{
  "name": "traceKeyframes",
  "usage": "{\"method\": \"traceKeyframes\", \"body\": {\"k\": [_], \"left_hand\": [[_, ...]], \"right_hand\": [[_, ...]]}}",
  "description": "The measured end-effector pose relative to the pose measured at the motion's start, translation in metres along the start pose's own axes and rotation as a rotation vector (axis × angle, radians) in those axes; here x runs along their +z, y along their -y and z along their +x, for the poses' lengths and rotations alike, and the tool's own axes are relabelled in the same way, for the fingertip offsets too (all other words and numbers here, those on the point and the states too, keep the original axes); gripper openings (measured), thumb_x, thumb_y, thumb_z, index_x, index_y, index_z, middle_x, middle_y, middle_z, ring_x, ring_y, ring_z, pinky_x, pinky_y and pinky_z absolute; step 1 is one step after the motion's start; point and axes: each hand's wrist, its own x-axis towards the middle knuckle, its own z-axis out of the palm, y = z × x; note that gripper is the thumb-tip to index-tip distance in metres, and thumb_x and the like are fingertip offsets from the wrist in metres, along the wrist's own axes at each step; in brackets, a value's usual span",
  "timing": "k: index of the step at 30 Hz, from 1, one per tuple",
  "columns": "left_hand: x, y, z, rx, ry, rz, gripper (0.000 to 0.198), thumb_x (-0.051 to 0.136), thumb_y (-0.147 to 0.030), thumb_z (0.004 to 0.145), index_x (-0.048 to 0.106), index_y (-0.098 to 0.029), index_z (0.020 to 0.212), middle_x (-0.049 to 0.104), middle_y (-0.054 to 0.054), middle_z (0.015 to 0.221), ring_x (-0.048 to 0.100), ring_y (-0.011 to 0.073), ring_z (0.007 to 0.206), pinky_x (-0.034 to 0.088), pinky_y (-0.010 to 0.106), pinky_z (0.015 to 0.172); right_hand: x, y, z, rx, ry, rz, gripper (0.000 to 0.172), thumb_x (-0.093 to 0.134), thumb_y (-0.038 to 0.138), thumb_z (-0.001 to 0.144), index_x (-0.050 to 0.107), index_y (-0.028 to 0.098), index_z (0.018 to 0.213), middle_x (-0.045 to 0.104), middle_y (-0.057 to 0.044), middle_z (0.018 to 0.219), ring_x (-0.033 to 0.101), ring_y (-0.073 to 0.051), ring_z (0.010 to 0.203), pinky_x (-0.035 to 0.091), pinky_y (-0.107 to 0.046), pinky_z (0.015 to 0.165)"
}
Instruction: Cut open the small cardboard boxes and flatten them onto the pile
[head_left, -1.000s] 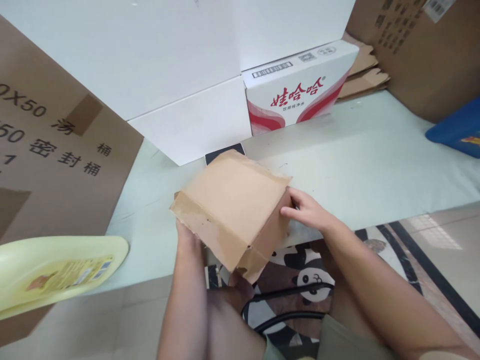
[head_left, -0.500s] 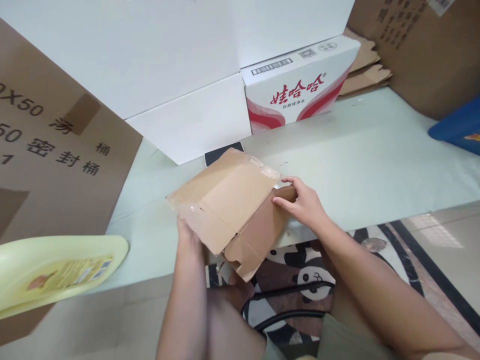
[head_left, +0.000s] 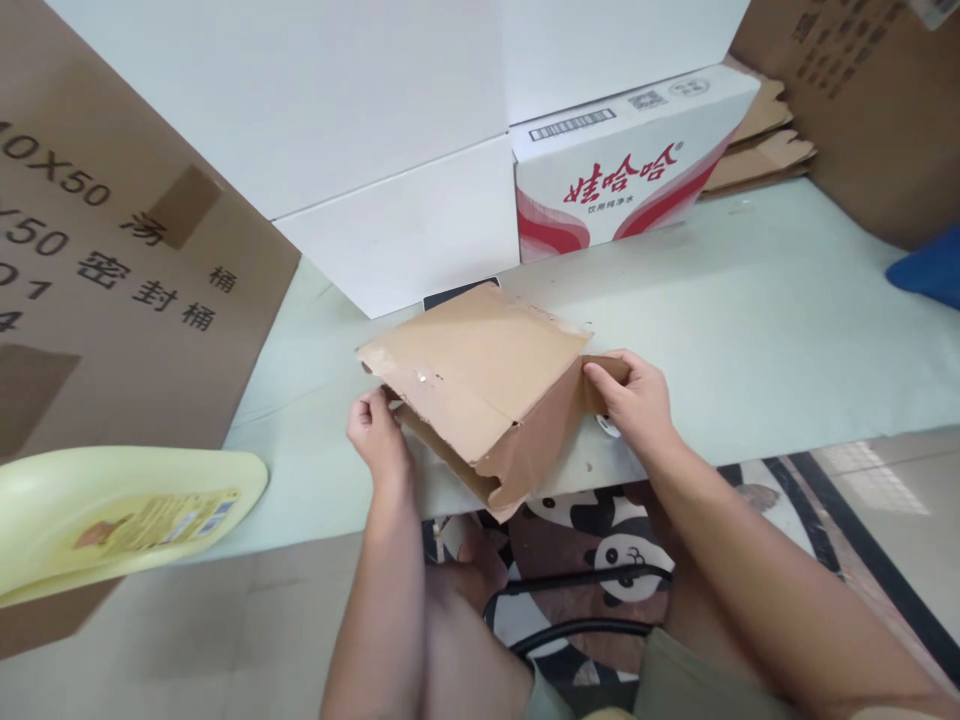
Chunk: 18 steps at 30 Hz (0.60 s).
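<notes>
A small brown cardboard box [head_left: 480, 360], with clear tape along its edges, is held partly unfolded above the front of the cloth-covered table [head_left: 750, 300]. Its end nearest me gapes, and a torn flap points down toward my lap. My left hand [head_left: 377, 425] pinches the box's left edge, fingers closed. At the right corner my right hand [head_left: 634, 390] grips a brown flap between thumb and fingers. Just below that flap a small whitish thing [head_left: 607, 426] shows, too little of it to name. Behind the box lies a dark flat object [head_left: 459, 293], partly covered.
White boxes [head_left: 420, 220] and a red-and-white printed box [head_left: 630, 180] stand at the back. A large carton [head_left: 112, 260] and a pale yellow container [head_left: 135, 510] are at left. Folded cardboard [head_left: 765, 160] and a blue object [head_left: 930, 270] are at right.
My left hand has come out from beneath the box to its left edge. The box has opened up and widened, its near flap has risen, and my right hand has shifted right with its flap.
</notes>
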Motion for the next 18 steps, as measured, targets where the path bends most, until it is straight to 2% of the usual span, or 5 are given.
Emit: {"method": "traceKeyframes", "body": {"k": [4,6,10,15,18], "left_hand": [[-0.011,-0.007,-0.018,0.259,-0.079,0.205,0.031,0.061,-0.041,0.085,0.052,-0.019,0.065,0.048,-0.003,0.063,0.044,0.0126,0.062,0.037,0.026,0.062],[-0.016,-0.005,-0.027,0.246,-0.015,0.213,0.036,0.059,-0.046,0.088,0.051,-0.02,0.064,0.047,-0.003,0.061,0.045,0.0137,0.061,0.038,0.026,0.06],[-0.028,0.003,-0.041,-0.095,0.348,0.046,0.052,0.051,-0.068,0.087,0.055,-0.022,0.064,0.05,0.002,0.056,0.057,0.0205,0.062,0.046,0.03,0.054],[-0.044,-0.008,-0.061,-0.394,0.803,0.014,0.051,0.081,-0.067,0.062,0.067,-0.02,0.078,0.063,0.006,0.064,0.065,0.0272,0.075,0.052,0.034,0.058],[-0.045,-0.022,-0.064,-0.548,0.803,-0.017,0.047,0.089,-0.054,0.054,0.07,-0.018,0.078,0.068,0.006,0.07,0.062,0.0207,0.064,0.046,0.028,0.049]], "right_hand": [[0.004,0.0,-0.004,-0.062,-0.069,-0.085,0.028,0.066,0.048,0.076,0.067,0.02,0.076,0.065,-0.001,0.069,0.056,-0.018,0.065,0.045,-0.03,0.061],[0.005,0.0,-0.005,-0.086,-0.073,-0.115,0.027,0.065,0.047,0.077,0.068,0.02,0.076,0.067,-0.002,0.07,0.056,-0.018,0.066,0.046,-0.03,0.062],[0.009,-0.003,-0.008,-0.129,-0.027,-0.163,0.025,0.064,0.044,0.079,0.069,0.02,0.08,0.069,-0.002,0.071,0.057,-0.018,0.063,0.045,-0.03,0.062],[0.011,-0.004,-0.011,-0.178,0.068,-0.178,0.023,0.062,0.043,0.079,0.068,0.022,0.082,0.067,0.0,0.067,0.054,-0.017,0.059,0.044,-0.029,0.059],[0.009,-0.001,-0.013,-0.188,0.14,-0.166,0.024,0.06,0.044,0.078,0.067,0.022,0.085,0.067,-0.001,0.07,0.055,-0.017,0.061,0.044,-0.029,0.06]]}}
